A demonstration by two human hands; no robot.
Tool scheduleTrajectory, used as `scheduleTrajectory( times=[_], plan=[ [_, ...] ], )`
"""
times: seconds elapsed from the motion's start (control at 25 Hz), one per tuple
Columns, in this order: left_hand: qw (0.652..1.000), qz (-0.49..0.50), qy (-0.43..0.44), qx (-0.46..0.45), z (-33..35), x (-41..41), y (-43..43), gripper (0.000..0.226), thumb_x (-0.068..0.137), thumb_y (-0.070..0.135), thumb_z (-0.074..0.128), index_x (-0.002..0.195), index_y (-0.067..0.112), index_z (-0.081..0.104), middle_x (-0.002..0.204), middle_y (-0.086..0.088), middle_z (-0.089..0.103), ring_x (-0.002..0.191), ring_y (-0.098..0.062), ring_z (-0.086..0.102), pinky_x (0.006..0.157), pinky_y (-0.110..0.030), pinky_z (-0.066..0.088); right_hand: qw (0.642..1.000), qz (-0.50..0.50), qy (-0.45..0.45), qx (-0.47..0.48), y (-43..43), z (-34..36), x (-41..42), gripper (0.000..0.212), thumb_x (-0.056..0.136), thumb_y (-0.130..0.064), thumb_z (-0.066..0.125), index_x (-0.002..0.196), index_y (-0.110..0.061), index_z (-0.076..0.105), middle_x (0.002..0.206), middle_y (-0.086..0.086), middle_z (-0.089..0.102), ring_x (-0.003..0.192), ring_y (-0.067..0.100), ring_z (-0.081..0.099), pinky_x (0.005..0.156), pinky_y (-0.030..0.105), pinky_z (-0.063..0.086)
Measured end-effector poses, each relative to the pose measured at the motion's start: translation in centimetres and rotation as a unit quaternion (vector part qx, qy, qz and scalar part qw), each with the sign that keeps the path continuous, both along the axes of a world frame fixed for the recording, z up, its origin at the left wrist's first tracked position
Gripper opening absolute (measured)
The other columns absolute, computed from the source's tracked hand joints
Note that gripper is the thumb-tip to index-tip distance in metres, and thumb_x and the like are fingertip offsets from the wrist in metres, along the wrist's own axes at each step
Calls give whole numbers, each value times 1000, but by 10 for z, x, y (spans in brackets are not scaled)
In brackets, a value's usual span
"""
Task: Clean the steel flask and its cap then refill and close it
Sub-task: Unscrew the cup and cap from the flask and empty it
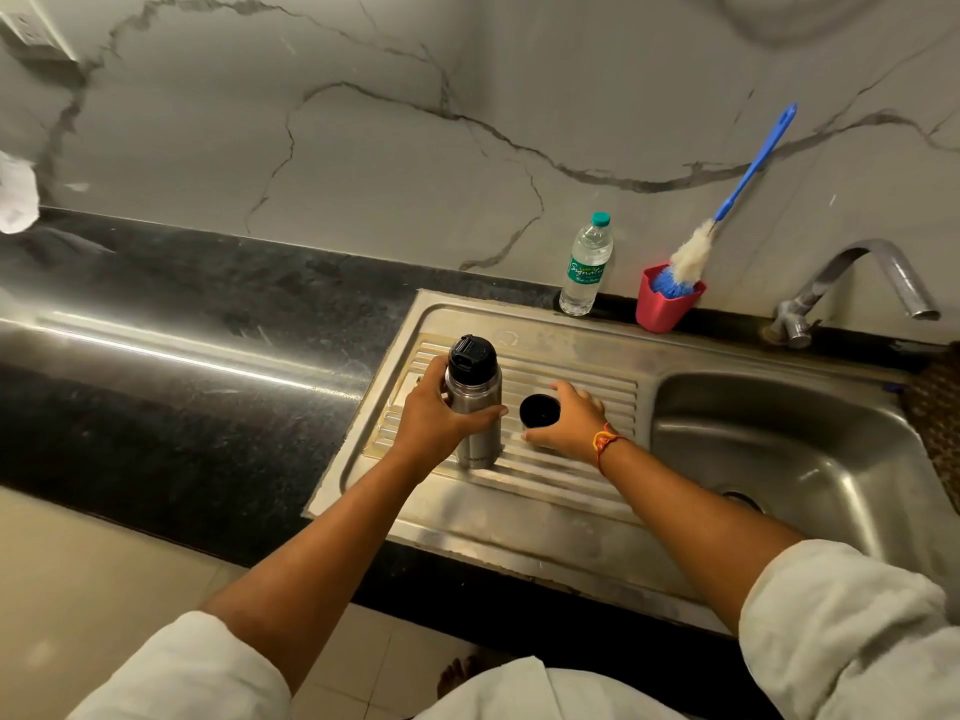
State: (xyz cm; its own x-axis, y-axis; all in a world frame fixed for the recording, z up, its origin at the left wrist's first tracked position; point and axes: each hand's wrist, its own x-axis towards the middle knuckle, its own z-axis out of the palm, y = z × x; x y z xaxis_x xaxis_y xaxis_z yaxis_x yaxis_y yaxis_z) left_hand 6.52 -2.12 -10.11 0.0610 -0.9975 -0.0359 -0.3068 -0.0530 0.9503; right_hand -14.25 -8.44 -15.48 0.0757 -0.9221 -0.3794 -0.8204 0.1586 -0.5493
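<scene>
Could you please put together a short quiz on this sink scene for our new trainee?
1. True or false: the left hand grips the steel flask, which stands upright on the drainboard.
2. The blue-handled brush stands in: A) the flask, B) the red cup, C) nothing, it lies flat on the drainboard.
3. Which thing does the right hand hold?
Key: 1 true; 2 B; 3 the cap, beside the flask.

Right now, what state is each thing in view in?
steel flask: upright on drainboard, black stopper on.
cap: off the flask, open side up.
left hand: grips the flask.
right hand: holds the cap.
water bottle: upright, capped.
brush: standing in red cup.
tap: not running.
</scene>
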Motion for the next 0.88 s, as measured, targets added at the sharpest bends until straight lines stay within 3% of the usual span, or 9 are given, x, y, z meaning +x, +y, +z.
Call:
scheduleTrajectory(
  times=[0.12, 0.16, 0.28, 0.4, 0.48, 0.56, 0.68, 0.88],
  plan=[
    [1000, 7, -2, 2, -2, -1, 1, 75, 70, 21, 93, 133, 31, 53, 120, 15, 65, 107, 1, 62, 76, -8, 50, 989, -43, -105, -94, 7, 42, 12, 35, 84, -46, 60, 113, -26, 60, 120, 5, 58, 115, 26, 54, 92, 36, 49],
    [1000, 9, -2, 3, -1, -2, 1, 75, 70, 21, 93, 132, 32, 53, 119, 16, 65, 106, 1, 62, 78, -10, 50, 980, -49, -141, -128, 11, 62, 20, 29, 88, -50, 57, 102, -25, 63, 109, 2, 63, 103, 22, 60, 84, 34, 51],
    [1000, 17, 0, 13, -1, -4, 2, 73, 71, 22, 92, 130, 36, 51, 114, 19, 64, 102, 2, 61, 84, -17, 50, 969, 67, -108, -212, 19, 119, 45, 52, 89, -69, 47, 105, -22, 63, 92, -7, 64, 84, 14, 61, 69, 27, 49],
    [999, 20, -12, 29, -1, -5, 2, 64, 74, 23, 90, 122, 37, 49, 107, 22, 60, 96, 2, 59, 81, -18, 50, 930, 215, 60, -291, 18, 144, 60, 63, 81, -80, 44, 106, -24, 57, 90, -4, 63, 79, 15, 58, 66, 29, 52],
    [999, 28, -15, 33, -2, -6, 1, 55, 75, 20, 90, 107, 40, 49, 104, 20, 61, 94, 1, 60, 81, -21, 52, 904, 253, 153, -309, 12, 145, 65, 67, 78, -83, 43, 106, -24, 55, 92, -1, 65, 78, 18, 58, 63, 31, 50],
    [999, 34, -18, 29, -3, -8, 0, 52, 76, 17, 89, 107, 37, 53, 99, 18, 64, 94, -2, 63, 79, -21, 55, 884, 258, 209, -328, 9, 145, 72, 72, 76, -85, 42, 109, -22, 56, 92, 1, 66, 75, 19, 55, 60, 30, 44],
    [999, 28, -30, 23, -3, -9, -1, 54, 76, 18, 88, 122, 24, 59, 98, 19, 66, 92, -1, 64, 73, -16, 53, 869, 261, 233, -351, 6, 147, 79, 71, 76, -83, 45, 107, -21, 59, 88, 2, 66, 70, 20, 52, 59, 30, 40],
    [997, -30, -59, 27, -2, 8, -11, 47, 72, 21, 89, 113, 28, 68, 100, 16, 71, 97, -6, 66, 80, -22, 57, 850, 318, 199, -370, 0, 148, 74, 55, 81, -75, 48, 98, -24, 62, 74, -5, 54, 66, 18, 50, 50, 22, 24]
  ],
)
